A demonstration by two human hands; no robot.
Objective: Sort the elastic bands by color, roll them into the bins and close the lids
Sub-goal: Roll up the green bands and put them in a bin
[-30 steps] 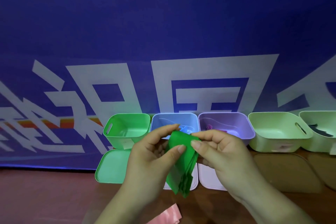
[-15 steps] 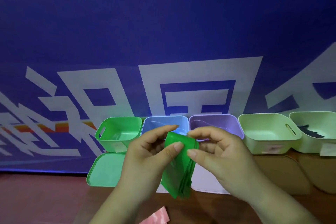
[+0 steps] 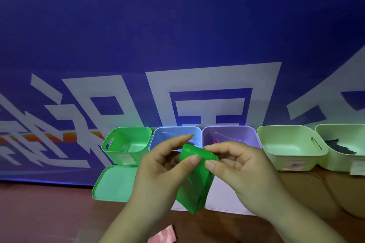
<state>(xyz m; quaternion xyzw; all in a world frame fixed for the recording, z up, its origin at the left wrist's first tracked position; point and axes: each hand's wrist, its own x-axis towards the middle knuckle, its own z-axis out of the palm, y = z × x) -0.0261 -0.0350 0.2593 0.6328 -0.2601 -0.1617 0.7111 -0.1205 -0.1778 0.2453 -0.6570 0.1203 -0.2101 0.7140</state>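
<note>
Blue banner [image 3: 177,25] behind, with large white characters, cropped and unreadable. Left to right: green lid [image 3: 114,183] before the green bin [image 3: 126,144]; left hand [image 3: 158,171] and right hand [image 3: 245,171], thumb and forefinger of each pinching the folded green band [image 3: 195,183], held above the table before the blue bin [image 3: 169,134] and purple bin [image 3: 237,134]; pale green bin [image 3: 286,144], its front label apparently too blurred to read.

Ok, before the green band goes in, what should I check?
1. Grip of left hand and right hand on green band: ok.
2. Roll done: not ok, the band's lower part hangs flat.
3. Open green bin: ok, green lid lies in front of it.
4. Bin empty: cannot tell, its front wall hides part of the floor.
5. Sorted pink band: not ok, it lies on the table.
</note>
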